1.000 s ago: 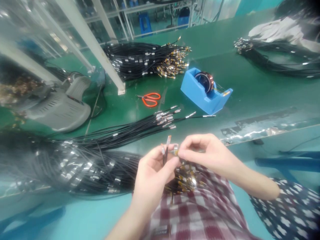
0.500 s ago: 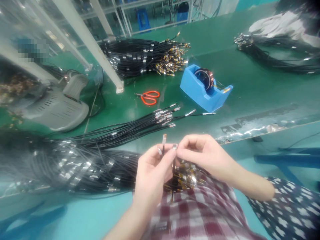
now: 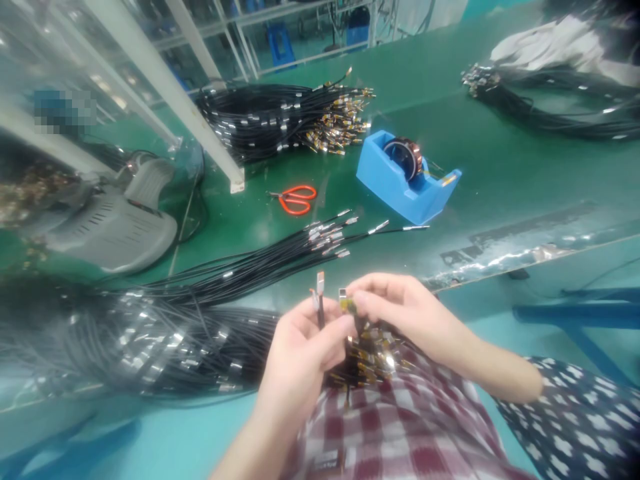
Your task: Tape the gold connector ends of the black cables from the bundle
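Observation:
My left hand [image 3: 303, 350] is closed around black cables, with two silver-ended cable tips [image 3: 321, 285] standing up between its fingers. To their right, my right hand [image 3: 415, 317] pinches the end of another cable, whose silver connector [image 3: 343, 294] has yellow tape just below it. Thumbs of both hands nearly meet at this cable. Beneath the hands, a bundle of cable ends with yellow tape [image 3: 375, 357] rests against the checked cloth on my lap. The long black cable bundle [image 3: 190, 340] runs off to the left from under my left hand.
Loose cables with bare silver ends [image 3: 327, 237] lie on the green table [image 3: 500, 180]. Beyond them are red-handled scissors [image 3: 299, 199], a blue tape dispenser [image 3: 407, 180] and another cable bundle [image 3: 285, 117]. A grey machine [image 3: 115, 223] and a white post [image 3: 200, 123] stand left; coiled cables [image 3: 530, 110] lie right.
My right fingers have shifted slightly on the cable end, and yellow tape now shows below its connector. The cable tips in my left hand have moved a little left. The view has shifted slightly.

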Demonstrator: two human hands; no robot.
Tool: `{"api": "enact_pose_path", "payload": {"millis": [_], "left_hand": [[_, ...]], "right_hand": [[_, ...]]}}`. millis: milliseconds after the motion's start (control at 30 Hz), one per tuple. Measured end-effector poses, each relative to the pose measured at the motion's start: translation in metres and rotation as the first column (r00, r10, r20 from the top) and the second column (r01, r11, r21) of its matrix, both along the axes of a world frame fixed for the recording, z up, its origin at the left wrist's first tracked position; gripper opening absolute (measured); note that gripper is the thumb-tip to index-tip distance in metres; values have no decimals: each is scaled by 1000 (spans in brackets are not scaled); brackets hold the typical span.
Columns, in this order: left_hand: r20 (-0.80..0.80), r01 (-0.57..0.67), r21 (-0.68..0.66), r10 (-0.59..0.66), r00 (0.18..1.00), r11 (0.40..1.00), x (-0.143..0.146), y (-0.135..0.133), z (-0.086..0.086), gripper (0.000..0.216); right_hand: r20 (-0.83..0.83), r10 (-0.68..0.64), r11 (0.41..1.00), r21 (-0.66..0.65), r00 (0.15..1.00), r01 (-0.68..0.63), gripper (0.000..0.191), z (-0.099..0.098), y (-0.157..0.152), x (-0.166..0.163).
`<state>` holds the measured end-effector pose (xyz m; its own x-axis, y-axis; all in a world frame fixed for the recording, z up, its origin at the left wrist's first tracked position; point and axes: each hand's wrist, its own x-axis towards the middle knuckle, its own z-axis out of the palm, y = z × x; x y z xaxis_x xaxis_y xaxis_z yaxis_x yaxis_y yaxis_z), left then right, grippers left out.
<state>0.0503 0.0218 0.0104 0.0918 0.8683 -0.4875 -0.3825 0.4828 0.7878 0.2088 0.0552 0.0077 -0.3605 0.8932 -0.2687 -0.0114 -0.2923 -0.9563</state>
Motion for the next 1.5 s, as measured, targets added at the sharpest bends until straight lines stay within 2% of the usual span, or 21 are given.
{"api": "enact_pose_path", "payload": {"millis": [100, 267, 467, 700, 1000, 1133, 1267, 1400, 1500], "left_hand": [[1, -26, -9, 26, 1000, 1000, 0, 1, 2, 26], [6, -26, -5, 26, 1000, 1000, 0, -1, 2, 25], [29, -18, 16, 17, 999, 1000, -1, -2, 0, 23], [75, 45, 16, -46, 996, 999, -4, -1, 0, 22], [140, 119, 24, -122, 983, 993, -5, 1, 1, 23], [117, 85, -2, -84, 990, 996, -5, 1, 3, 27], [43, 25, -7, -25, 999, 1000, -4, -2, 2, 29], [-17, 27, 63, -26, 1000, 998, -3, -5, 3, 24], [-19, 70, 87, -69, 997, 994, -5, -5, 2, 22]], "right_hand": [[-24, -45, 999, 10, 999, 45, 27, -5, -2, 2], [-37, -23, 1000, -1, 999, 23, 29, -5, -5, 0], [-148, -64, 997, -44, 987, 58, 20, -7, -5, -5], [-338, 7, 994, -104, 941, -45, 13, -9, -2, -5], [-409, 113, 993, 25, 906, -113, 18, -14, 3, -8], [-376, 132, 991, 85, 917, -108, 17, -15, 5, -11], [-307, 90, 993, 107, 948, -59, 18, -13, 3, -11], [-315, 55, 999, 13, 948, -53, 15, -10, 0, -7], [-364, 92, 986, -98, 927, -136, 14, -11, 2, -4]]}}
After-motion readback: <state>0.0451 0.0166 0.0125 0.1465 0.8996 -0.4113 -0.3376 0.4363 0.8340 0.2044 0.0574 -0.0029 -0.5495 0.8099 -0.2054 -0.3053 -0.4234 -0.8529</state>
